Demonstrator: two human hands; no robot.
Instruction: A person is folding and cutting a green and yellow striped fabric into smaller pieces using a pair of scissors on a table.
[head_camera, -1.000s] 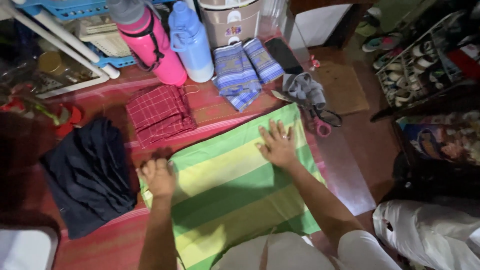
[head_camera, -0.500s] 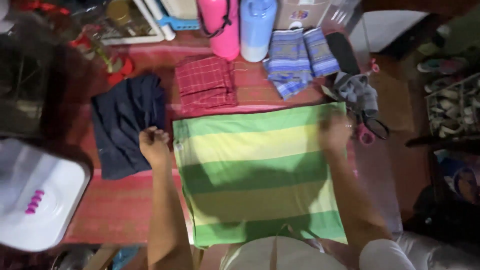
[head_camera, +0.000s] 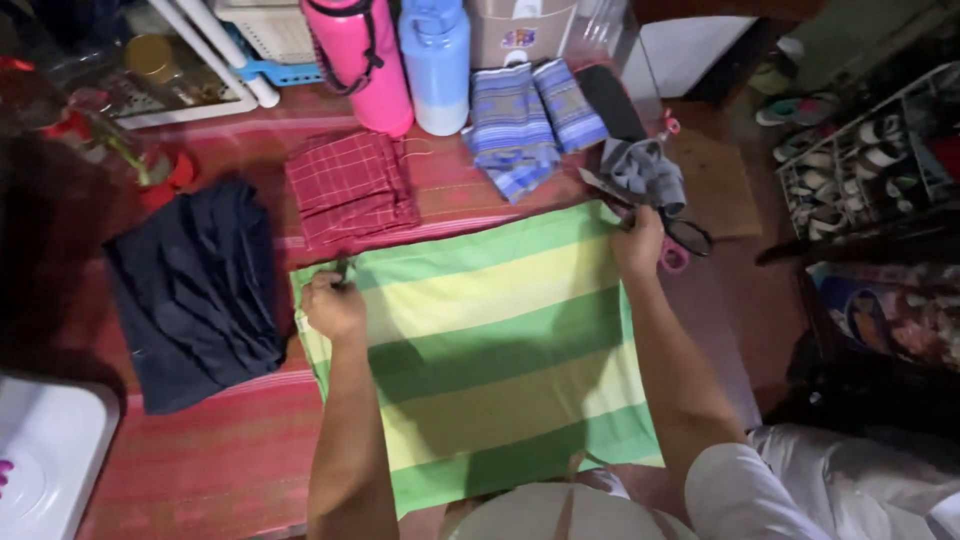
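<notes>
A green and yellow striped cloth (head_camera: 490, 350) lies spread flat on the red mat (head_camera: 200, 460) in front of me. My left hand (head_camera: 333, 305) pinches its far left corner. My right hand (head_camera: 640, 243) grips its far right corner. Both arms reach out over the cloth, one along each side.
A dark navy garment (head_camera: 195, 290) lies to the left, a folded red checked cloth (head_camera: 350, 185) and folded blue striped cloths (head_camera: 530, 125) lie beyond. Pink (head_camera: 365, 60) and blue bottles (head_camera: 436, 60) stand at the back. Scissors (head_camera: 680, 240) and a grey rag (head_camera: 645, 170) sit by my right hand. A white object (head_camera: 45, 450) is lower left.
Both hands moved from lying flat on the cloth out to its far corners and closed on them. The cloth now lies square and smooth.
</notes>
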